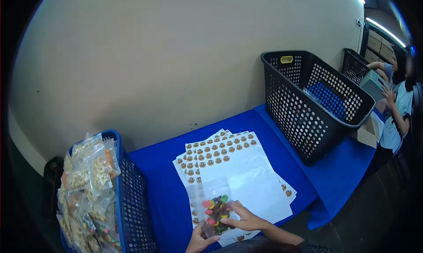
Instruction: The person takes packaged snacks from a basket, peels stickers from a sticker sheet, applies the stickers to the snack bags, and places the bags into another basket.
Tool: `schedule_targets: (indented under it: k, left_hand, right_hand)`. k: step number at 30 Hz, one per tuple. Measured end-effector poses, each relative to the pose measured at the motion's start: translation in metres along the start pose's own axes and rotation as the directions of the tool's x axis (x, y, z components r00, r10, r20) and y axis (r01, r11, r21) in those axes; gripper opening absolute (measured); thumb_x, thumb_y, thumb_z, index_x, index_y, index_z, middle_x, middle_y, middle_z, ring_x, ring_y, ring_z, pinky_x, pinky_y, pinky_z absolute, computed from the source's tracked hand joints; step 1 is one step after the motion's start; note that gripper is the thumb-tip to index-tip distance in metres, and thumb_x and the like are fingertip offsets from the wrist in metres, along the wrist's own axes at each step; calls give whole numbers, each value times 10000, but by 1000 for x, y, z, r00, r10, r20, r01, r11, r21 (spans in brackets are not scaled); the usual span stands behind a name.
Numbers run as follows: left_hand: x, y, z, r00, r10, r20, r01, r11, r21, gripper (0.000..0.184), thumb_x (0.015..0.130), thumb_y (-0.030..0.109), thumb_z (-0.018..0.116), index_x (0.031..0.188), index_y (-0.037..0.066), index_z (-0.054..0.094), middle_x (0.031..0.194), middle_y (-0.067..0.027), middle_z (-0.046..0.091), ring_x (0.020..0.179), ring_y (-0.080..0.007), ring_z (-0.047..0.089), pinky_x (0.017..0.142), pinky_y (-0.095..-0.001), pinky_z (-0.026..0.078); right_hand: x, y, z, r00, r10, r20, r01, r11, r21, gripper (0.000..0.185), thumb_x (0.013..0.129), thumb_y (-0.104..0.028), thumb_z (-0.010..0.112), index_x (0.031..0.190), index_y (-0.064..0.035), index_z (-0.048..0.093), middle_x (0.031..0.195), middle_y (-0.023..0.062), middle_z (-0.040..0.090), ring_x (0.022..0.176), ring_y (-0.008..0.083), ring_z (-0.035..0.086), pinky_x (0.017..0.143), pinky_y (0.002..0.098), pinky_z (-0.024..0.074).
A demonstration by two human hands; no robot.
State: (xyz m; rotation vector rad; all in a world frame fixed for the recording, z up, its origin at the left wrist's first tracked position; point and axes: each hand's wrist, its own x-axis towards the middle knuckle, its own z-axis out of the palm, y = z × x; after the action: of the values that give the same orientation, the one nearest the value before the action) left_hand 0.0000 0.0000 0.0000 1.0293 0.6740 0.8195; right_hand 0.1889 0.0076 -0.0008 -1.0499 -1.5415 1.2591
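Observation:
A clear plastic bag (216, 211) of round, colourful sweets in pink, green, yellow and dark brown is held over the sticker sheets. My left hand (201, 240) grips its lower left side. On the right side, my right hand (242, 220) holds the bag with the thumb lying across its front. Beneath it spreads a stack of white sticker sheets (251, 178) with rows of small round brown stickers. The top sheet has stickers along its upper part and bare backing below.
To the left, a blue basket (134, 200) is heaped with clear snack packets (86, 178). A large black perforated basket (295, 107) stands at the right on the blue-covered table (163, 173). Beyond it, people (396, 99) handle a grey-green crate (373, 84) near another black basket (352, 63).

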Motion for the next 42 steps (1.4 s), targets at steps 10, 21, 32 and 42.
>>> schedule_targets:
  k: [10, 21, 32, 42]
  left_hand:
    - [27, 0, 7, 942, 0, -336, 12, 999, 32, 389, 692, 40, 628, 1032, -11, 446, 892, -51, 538, 794, -147, 530, 703, -243, 423]
    - [48, -8, -32, 849, 112, -516, -94, 994, 61, 310, 694, 0, 611, 971, -10, 473, 923, -58, 529, 837, -142, 519, 718, -240, 424]
    - [66, -15, -30, 871, 133, -472, -74, 987, 142, 397, 648, -4, 625, 998, -66, 449, 975, -116, 509, 893, -188, 511, 804, -318, 405]
    - [56, -7, -26, 847, 184, -498, -156, 983, 97, 405, 650, -5, 620, 1008, -66, 442, 989, -118, 505, 902, -186, 505, 816, -320, 393]
  right_hand:
    - [109, 142, -87, 825, -47, -563, -110, 964, -243, 108, 704, -91, 575, 785, -21, 565, 800, 97, 514, 734, 178, 517, 649, 265, 418]
    - [186, 200, -139, 909, -8, -417, -284, 720, -633, 82, 639, -42, 604, 686, 7, 558, 865, 141, 457, 836, 271, 469, 746, 321, 392]
    - [187, 198, -146, 933, 101, -347, -320, 677, -663, 68, 672, -77, 587, 703, -17, 581, 868, 109, 464, 826, 273, 478, 738, 335, 407]
    - [179, 187, -147, 960, 105, -258, -271, 564, -780, 163, 753, -130, 475, 798, -1, 564, 900, 131, 482, 851, 287, 488, 723, 361, 424]
